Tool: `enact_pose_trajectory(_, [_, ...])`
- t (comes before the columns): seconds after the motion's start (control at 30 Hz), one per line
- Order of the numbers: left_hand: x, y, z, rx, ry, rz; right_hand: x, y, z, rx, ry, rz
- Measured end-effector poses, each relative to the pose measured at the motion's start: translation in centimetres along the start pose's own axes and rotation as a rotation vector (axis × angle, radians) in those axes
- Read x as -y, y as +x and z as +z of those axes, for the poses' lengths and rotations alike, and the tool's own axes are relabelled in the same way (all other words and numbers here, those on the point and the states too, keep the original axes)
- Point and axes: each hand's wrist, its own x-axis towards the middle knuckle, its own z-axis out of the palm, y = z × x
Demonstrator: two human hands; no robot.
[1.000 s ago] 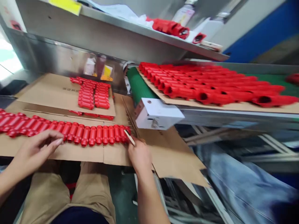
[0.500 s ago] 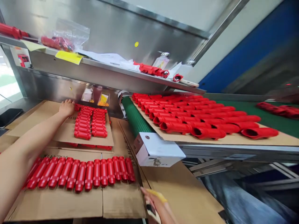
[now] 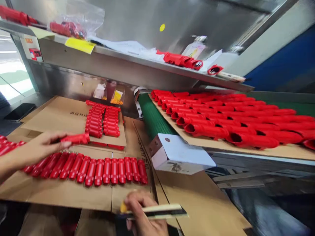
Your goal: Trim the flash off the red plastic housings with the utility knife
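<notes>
My left hand (image 3: pixel 50 146) is closed on a red plastic tube (image 3: pixel 77 139), held by one end over a row of similar red tubes (image 3: pixel 99 172) lying side by side on cardboard (image 3: pixel 93 200). At the lower middle, my right hand (image 3: pixel 145 213) grips a flat, pale stick-like tool with a dark edge (image 3: pixel 169 211); its exact kind is blurred. A yellow piece (image 3: pixel 123 207) shows at the fingers of that hand. Behind the row, two stacked columns of smaller red parts (image 3: pixel 94 119) rest on a raised cardboard sheet (image 3: pixel 61 111).
Many red tubular housings (image 3: pixel 206 129) fill a board on the green conveyor (image 3: pixel 152 114) at right. A white box (image 3: pixel 184 155) juts out at its corner. A metal shelf (image 3: pixel 137 62) holds bottles, papers and red parts. A phone (image 3: pixel 21 111) lies far left.
My left hand has come back from the far cardboard sheet and now carries a red tube. My right hand has risen further into view with its tool. The camera view has shifted.
</notes>
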Motion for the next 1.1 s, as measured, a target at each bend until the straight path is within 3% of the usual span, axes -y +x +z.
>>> enact_pose_trajectory(0.03, [-0.7, -3.8, 1.2, 0.070, -0.205, -0.061, 0.2, 0.1, 1.4, 0.079, 0.058, 0.041])
enact_pose_trajectory(0.07, [-1.4, -7.3, 2.6, 0.015, -0.379, -0.143, 0.4, 0.1, 2.7, 0.182, 0.104, 0.059])
enact_pose_trajectory(0.17, [-1.7, -14.9, 6.7, 0.014, -0.625, -0.272, 0.3, -0.5, 5.4, 0.398, 0.143, 0.144])
enact_pose_trajectory(0.23, [-0.8, -18.0, 8.8, 0.032, -0.671, -0.335, -0.3, -1.6, 6.3, 0.452, 0.122, 0.166])
enact_pose_trajectory(0.33, [0.7, -20.7, 10.7, -0.073, -0.702, -0.474, -1.3, -3.4, 6.7, 0.445, 0.052, 0.096])
enact_pose_trajectory(0.43, [0.5, -22.1, 11.6, -0.183, -0.817, -0.581, -2.0, -4.9, 6.5, 0.421, -0.054, -0.042])
enact_pose_trajectory(0.53, [-0.8, -22.4, 12.0, -0.258, -0.890, -0.589, -2.3, -5.6, 6.1, 0.399, -0.164, -0.155])
enact_pose_trajectory(0.67, [-2.1, -22.5, 12.1, -0.352, -0.752, -0.434, -2.5, -6.1, 5.9, 0.337, -0.296, -0.285])
enact_pose_trajectory(0.8, [-2.5, -22.7, 12.7, -0.419, -0.751, -0.289, -3.1, -6.6, 6.5, 0.308, -0.213, -0.193])
enact_pose_trajectory(0.93, [-3.1, -21.9, 13.5, -0.539, -0.784, -0.368, -3.4, -7.0, 7.0, 0.373, -0.191, -0.284])
enact_pose_trajectory(1.1, [-3.5, -20.2, 13.8, -0.519, -1.012, -0.516, -3.7, -6.8, 6.5, 0.370, -0.261, -0.474])
